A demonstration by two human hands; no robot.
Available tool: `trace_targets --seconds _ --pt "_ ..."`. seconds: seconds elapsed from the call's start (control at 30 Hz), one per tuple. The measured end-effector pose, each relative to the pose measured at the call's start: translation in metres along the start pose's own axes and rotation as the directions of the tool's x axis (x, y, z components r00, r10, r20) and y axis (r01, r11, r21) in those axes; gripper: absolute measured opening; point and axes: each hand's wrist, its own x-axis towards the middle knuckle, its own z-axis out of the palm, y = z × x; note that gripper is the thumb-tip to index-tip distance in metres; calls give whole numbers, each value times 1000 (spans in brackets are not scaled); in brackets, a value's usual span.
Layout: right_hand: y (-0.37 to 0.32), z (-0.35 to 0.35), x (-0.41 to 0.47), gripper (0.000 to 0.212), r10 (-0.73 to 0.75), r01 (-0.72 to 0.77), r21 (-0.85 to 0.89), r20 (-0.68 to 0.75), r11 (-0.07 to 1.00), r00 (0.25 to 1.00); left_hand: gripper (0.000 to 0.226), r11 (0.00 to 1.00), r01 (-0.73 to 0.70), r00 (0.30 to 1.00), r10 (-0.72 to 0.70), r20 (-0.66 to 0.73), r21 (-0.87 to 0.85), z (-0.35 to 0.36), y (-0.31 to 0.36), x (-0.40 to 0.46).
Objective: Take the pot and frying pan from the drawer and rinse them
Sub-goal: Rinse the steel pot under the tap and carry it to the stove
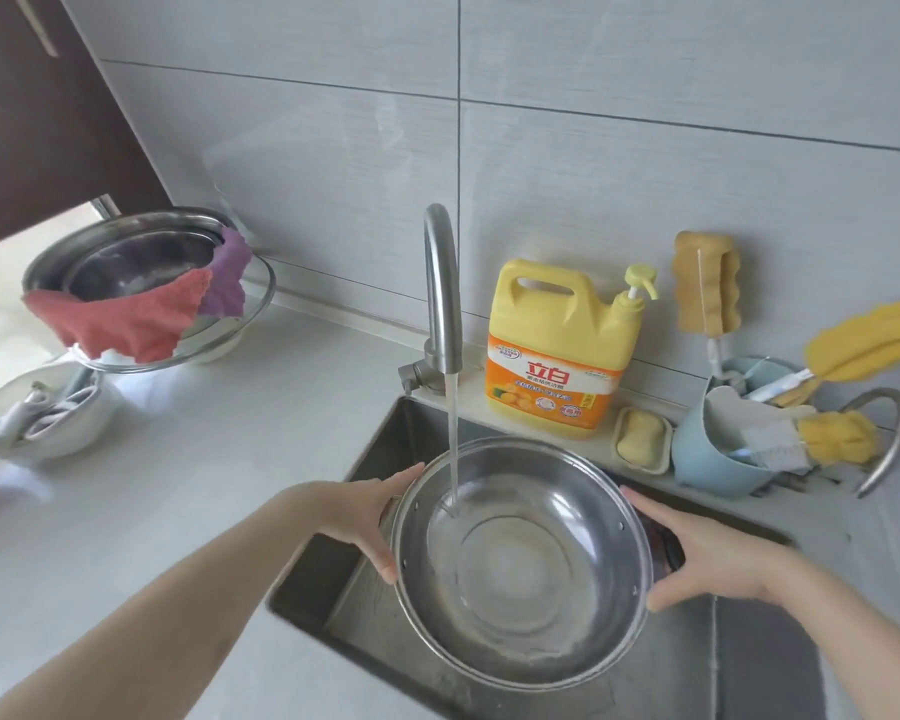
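Note:
A round stainless steel pot hangs over the sink, tilted a little toward me. My left hand grips its left rim and handle. My right hand grips the dark handle on its right side. Water runs from the steel faucet in a thin stream into the pot's left half and pools at the bottom. No frying pan is in view.
A yellow detergent jug, a soap dish and a blue holder of brushes and sponges stand behind the sink. Stacked steel bowls with red and purple cloths and a white bowl sit on the left counter.

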Motion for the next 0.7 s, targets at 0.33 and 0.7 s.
trace_targets --seconds 0.33,0.7 --pt "-36 62 32 108 -138 93 301 133 949 981 123 969 173 974 -195 112 178 -86 8 -67" --pt "-73 35 34 134 -328 361 7 -399 933 856 142 994 -51 830 96 -550 97 -42 -41 -62"
